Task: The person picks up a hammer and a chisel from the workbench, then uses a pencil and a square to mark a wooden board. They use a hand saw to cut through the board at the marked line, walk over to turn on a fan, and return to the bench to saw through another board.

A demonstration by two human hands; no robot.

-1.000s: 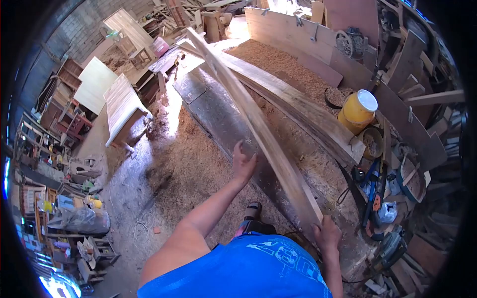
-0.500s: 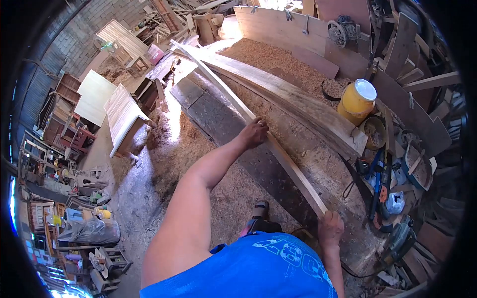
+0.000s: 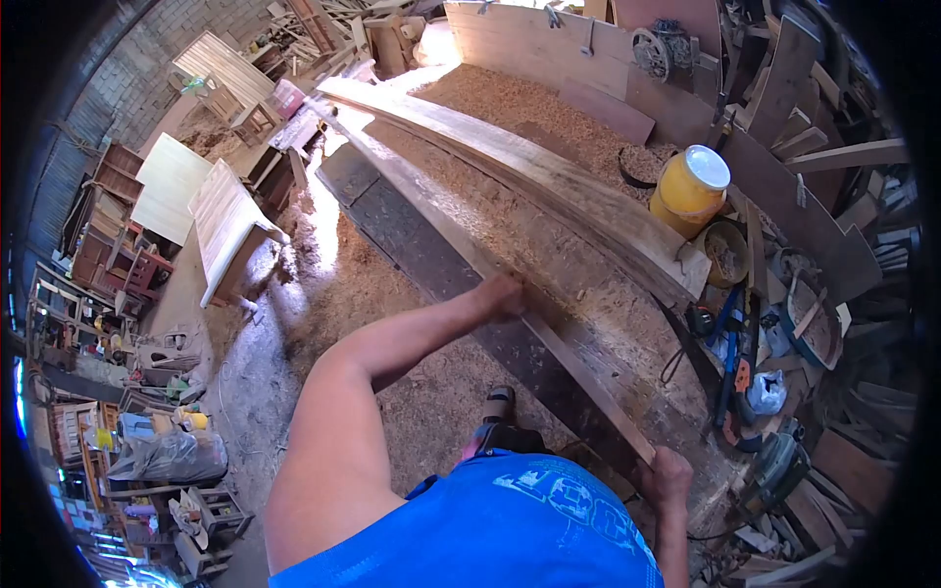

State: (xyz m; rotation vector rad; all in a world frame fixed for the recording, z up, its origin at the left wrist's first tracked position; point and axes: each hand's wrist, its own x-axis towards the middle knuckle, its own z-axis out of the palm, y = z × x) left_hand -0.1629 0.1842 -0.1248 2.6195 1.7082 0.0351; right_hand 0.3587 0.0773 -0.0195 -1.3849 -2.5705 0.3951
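A long plank is held diagonally through the centre of the frame, over the dark counter, its middle clasped by the left hand and its lower-right end enclosed by the right hand

A long, narrow plank of brown wood runs lengthwise over the dark bench, held by hand.

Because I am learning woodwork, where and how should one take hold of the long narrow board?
The long narrow board is probably best gripped at two places: the left hand from above, partway along, the right hand around the near end from your side. Its narrowness suits a closed grip; its length makes two spaced holds likely steadier.
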